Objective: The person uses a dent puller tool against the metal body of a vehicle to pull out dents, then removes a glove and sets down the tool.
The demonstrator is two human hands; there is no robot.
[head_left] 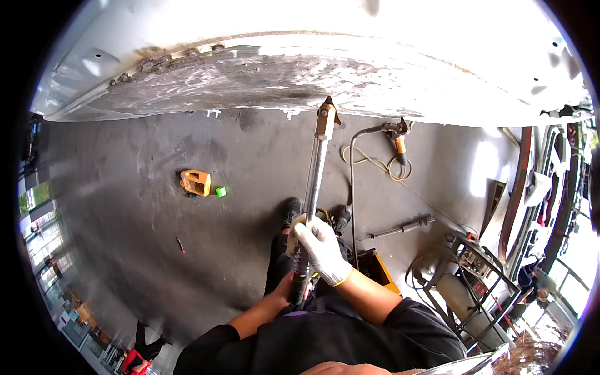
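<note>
A long dent puller (317, 178) stands in front of my body, with a steel shaft, a brass-coloured head, a dark pointed tip and a black handle. My right hand (322, 250), in a white glove with a yellow cuff, is wrapped round the lower shaft. Lower down, my left hand (285, 290) is closed at the black handle; its fingers are partly hidden. The tip overlaps the lower edge of a white vehicle panel (269, 78), whose scraped strip shows bare grey metal. Whether the tip touches the panel I cannot tell.
An orange angle grinder (400, 147) with a coiled cord lies near the panel. On the floor are a yellow jug (196, 182), a green cap (220, 191), a red-black tool (180, 245) and a metal rod (400, 229). A wheeled machine (472, 281) stands right. Another person (139, 356) is lower left.
</note>
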